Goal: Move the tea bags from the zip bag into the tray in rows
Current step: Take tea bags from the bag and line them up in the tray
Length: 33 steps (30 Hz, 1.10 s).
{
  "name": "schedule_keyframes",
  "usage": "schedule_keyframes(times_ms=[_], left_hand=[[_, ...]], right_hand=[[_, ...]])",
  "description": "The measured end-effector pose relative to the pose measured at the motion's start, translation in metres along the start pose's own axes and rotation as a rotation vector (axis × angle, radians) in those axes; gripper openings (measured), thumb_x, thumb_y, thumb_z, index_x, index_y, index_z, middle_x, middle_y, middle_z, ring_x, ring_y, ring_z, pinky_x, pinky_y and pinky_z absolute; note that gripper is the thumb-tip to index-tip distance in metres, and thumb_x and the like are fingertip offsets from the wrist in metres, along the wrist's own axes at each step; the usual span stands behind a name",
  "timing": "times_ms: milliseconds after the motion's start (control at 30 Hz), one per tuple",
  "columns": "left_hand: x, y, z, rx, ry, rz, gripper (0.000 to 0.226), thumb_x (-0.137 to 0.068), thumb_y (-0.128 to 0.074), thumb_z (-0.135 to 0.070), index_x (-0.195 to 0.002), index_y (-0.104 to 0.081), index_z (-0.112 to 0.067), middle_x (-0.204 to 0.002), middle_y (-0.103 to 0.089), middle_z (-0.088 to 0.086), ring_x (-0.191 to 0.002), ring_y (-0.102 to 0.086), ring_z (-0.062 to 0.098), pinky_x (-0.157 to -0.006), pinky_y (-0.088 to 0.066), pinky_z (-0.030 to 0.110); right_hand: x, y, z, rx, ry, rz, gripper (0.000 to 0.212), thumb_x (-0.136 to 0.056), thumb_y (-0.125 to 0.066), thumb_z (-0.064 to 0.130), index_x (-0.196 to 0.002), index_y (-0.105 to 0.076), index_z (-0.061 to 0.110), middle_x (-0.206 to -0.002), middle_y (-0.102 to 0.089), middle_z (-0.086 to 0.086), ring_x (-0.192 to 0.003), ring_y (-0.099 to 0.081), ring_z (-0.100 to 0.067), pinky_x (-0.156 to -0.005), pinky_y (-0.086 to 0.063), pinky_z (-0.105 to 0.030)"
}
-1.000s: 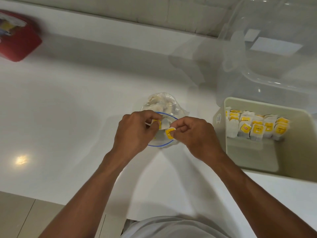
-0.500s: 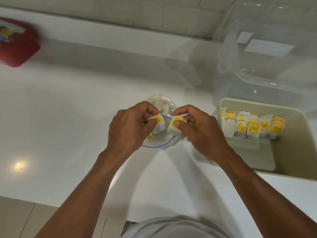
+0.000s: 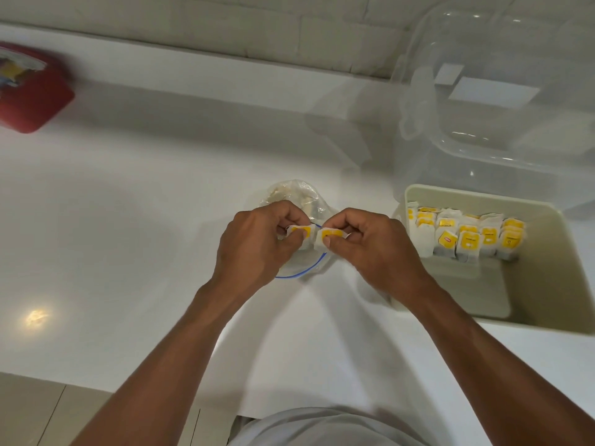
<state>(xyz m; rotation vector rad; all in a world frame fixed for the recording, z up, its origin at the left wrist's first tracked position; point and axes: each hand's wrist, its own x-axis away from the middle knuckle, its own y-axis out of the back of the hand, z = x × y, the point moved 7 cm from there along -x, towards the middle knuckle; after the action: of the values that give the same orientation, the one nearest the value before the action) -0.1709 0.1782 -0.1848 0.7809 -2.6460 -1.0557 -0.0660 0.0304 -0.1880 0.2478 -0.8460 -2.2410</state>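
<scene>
Left hand pinches one tea bag, right hand pinches another tea bag, both above zip bag (more bags inside); tray right holds rows.

One head-worn wide-angle view looks steeply down, close over the white counter.

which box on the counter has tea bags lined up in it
The cream tray: yellow-tagged tea bags stand along its far wall. The clear tub behind shows none; the red box is blurred.
</scene>
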Motion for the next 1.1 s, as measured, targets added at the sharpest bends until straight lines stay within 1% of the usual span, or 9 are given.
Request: schedule_keyframes(times_ms=[167, 300, 367, 433, 500, 600, 700, 867, 1100], left_hand=[[0.001, -0.002, -0.01, -0.002, -0.032, 0.007, 0.013, -0.08, -0.061, -0.034, -0.088, -0.071, -0.036, -0.072, -0.064, -0.024, -0.077, -0.063, 0.0, -0.066, -0.056, 0.034], [0.0, -0.005, -0.017, 0.044, -0.04, 0.031, 0.018, -0.085, -0.069, -0.019, -0.087, -0.072, -0.037, -0.077, -0.066, -0.027, -0.078, -0.062, -0.006, -0.065, -0.049, 0.018], [-0.001, -0.008, -0.025, 0.017, -0.072, 0.034, 0.018, -0.086, -0.069, -0.018, -0.086, -0.072, -0.035, -0.076, -0.066, -0.026, -0.078, -0.062, -0.006, -0.065, -0.047, 0.015], [-0.001, -0.012, -0.036, 0.04, -0.103, 0.046, 0.019, -0.086, -0.069, -0.015, -0.086, -0.073, -0.033, -0.078, -0.066, -0.028, -0.078, -0.062, -0.006, -0.066, -0.043, 0.008], [-0.001, -0.018, -0.05, 0.079, -0.131, 0.063, 0.019, -0.086, -0.069, -0.012, -0.086, -0.073, -0.031, -0.079, -0.065, -0.03, -0.079, -0.062, -0.005, -0.067, -0.042, 0.006], [-0.003, -0.027, -0.073, 0.092, -0.186, 0.069, 0.018, -0.085, -0.069, -0.014, -0.087, -0.073, -0.031, -0.081, -0.068, -0.02, -0.078, -0.063, -0.002, -0.066, -0.042, 0.007], [-0.005, -0.042, -0.097, 0.1, -0.249, 0.108, 0.016, -0.085, -0.071, -0.017, -0.088, -0.072, -0.033, -0.083, -0.069, -0.018, -0.08, -0.064, 0.002, -0.068, -0.046, 0.016], [-0.01, -0.077, -0.137, 0.077, -0.293, 0.164, 0.014, -0.082, -0.074, -0.022, -0.087, -0.071, -0.035, -0.08, -0.069, -0.018, -0.073, -0.064, 0.004, -0.071, -0.053, 0.03], [-0.025, -0.134, -0.167, -0.02, -0.263, 0.229, 0.013, -0.076, -0.075, -0.029, -0.08, -0.068, -0.04, -0.077, -0.067, -0.027, -0.072, -0.063, 0.0, -0.072, -0.054, 0.034]], right_hand=[[0.005, 0.011, -0.003, -0.008, 0.009, -0.009, 0.012, -0.086, -0.071, 0.021, -0.086, -0.074, 0.032, -0.058, -0.062, 0.02, -0.059, -0.057, -0.003, -0.061, -0.045, -0.02], [0.015, 0.024, 0.0, -0.045, 0.041, -0.039, 0.01, -0.088, -0.07, 0.02, -0.089, -0.075, 0.029, -0.05, -0.055, 0.017, -0.052, -0.05, -0.006, -0.057, -0.038, -0.017], [0.022, 0.031, 0.0, -0.038, 0.052, -0.05, 0.01, -0.089, -0.07, 0.021, -0.09, -0.076, 0.029, -0.05, -0.053, 0.025, -0.051, -0.051, -0.004, -0.057, -0.033, -0.012], [0.028, 0.039, -0.003, -0.054, 0.056, -0.061, 0.01, -0.089, -0.07, 0.021, -0.091, -0.076, 0.029, -0.054, -0.055, 0.028, -0.052, -0.052, -0.004, -0.058, -0.035, -0.012], [0.034, 0.05, -0.008, -0.07, 0.056, -0.091, 0.008, -0.088, -0.07, 0.024, -0.092, -0.075, 0.029, -0.061, -0.059, 0.025, -0.054, -0.055, -0.004, -0.061, -0.043, -0.02], [0.042, 0.068, -0.021, -0.033, 0.026, -0.113, 0.01, -0.086, -0.073, 0.027, -0.093, -0.071, 0.033, -0.071, -0.064, 0.025, -0.062, -0.06, -0.003, -0.068, -0.049, -0.027], [0.051, 0.09, -0.041, -0.098, -0.049, -0.099, 0.012, -0.081, -0.078, 0.032, -0.088, -0.067, 0.033, -0.076, -0.069, 0.02, -0.064, -0.061, -0.003, -0.069, -0.05, -0.029], [0.067, 0.142, -0.069, -0.002, -0.109, -0.158, 0.011, -0.081, -0.078, 0.027, -0.079, -0.068, 0.028, -0.056, -0.055, 0.028, -0.051, -0.049, -0.003, -0.058, -0.031, -0.018], [0.075, 0.191, -0.116, 0.072, -0.169, -0.224, 0.011, -0.079, -0.08, 0.031, -0.081, -0.07, 0.033, -0.072, -0.065, 0.018, -0.055, -0.052, -0.001, -0.057, -0.038, -0.014]])
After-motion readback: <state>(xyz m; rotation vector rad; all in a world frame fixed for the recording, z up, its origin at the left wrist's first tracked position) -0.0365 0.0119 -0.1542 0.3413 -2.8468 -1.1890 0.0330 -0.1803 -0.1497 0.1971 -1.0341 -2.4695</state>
